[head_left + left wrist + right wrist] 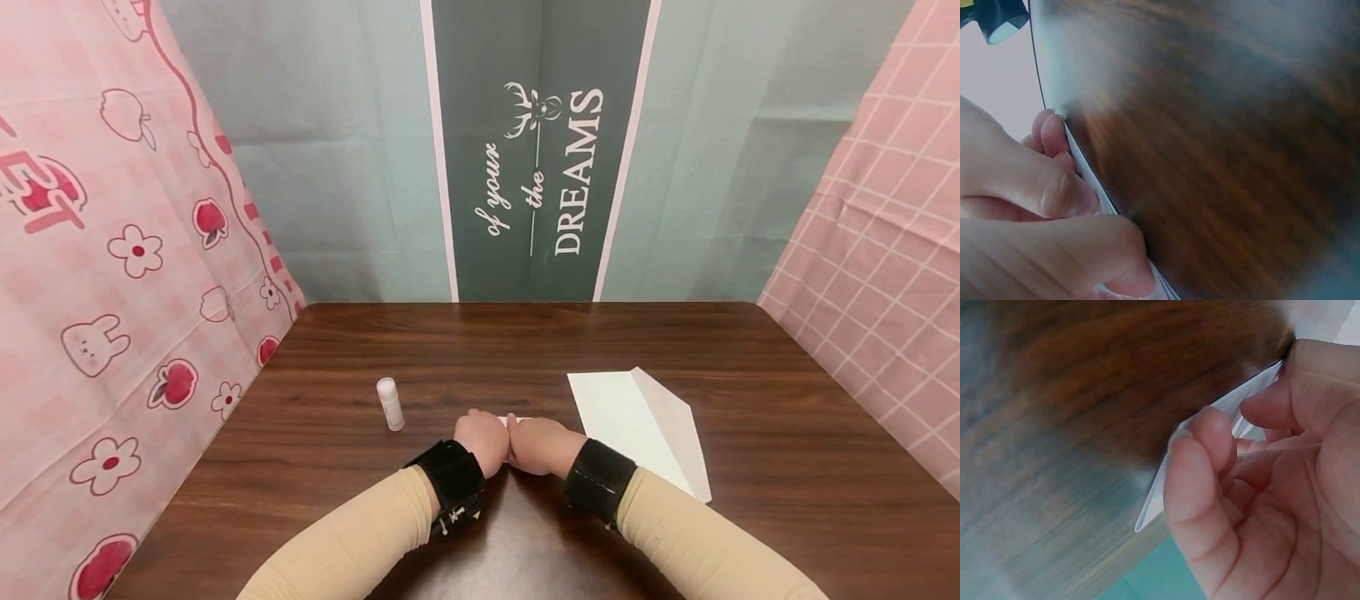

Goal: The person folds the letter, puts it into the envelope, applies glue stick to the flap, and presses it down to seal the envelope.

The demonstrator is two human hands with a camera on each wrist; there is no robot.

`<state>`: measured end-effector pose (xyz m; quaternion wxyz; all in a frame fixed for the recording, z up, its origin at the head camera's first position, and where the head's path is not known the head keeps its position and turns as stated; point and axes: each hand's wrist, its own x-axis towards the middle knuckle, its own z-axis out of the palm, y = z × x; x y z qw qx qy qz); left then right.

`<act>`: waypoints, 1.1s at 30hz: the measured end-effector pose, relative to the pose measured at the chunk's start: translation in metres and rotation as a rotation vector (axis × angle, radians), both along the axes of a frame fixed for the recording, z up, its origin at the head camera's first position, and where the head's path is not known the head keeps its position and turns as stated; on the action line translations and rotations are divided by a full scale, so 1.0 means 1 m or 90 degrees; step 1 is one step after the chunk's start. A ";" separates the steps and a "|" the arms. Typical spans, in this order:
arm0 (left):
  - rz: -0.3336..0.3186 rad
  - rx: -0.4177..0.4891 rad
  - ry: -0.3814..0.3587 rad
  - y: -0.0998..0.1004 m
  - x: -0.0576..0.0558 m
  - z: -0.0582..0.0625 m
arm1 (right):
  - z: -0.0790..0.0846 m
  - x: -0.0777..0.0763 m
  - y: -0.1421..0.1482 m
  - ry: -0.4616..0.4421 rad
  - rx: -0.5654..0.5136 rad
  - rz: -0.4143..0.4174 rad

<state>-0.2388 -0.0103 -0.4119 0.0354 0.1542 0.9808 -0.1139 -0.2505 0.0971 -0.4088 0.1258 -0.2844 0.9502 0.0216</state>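
My left hand (482,439) and right hand (542,444) meet at the middle of the table, their fingers curled in on a small folded paper (1155,501). Most of that paper is hidden under the hands in the head view; only a thin white strip shows beyond them. The right wrist view has it lying low along the wood, its folded edge passing under the fingertips (1188,469). Stacked thin layers show at its edge in the left wrist view, with a thumb (1110,250) pressed against them.
A white glue stick (391,405) lies to the left of the hands. To the right, partly behind the right forearm, is a larger white paper (622,408) with a creased side flap. The brown wooden table (337,342) ends at hanging cloths behind and at both sides.
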 end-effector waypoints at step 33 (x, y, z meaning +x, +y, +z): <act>-0.002 -0.017 0.017 -0.010 0.001 0.004 | -0.002 -0.001 -0.001 -0.013 -0.008 -0.018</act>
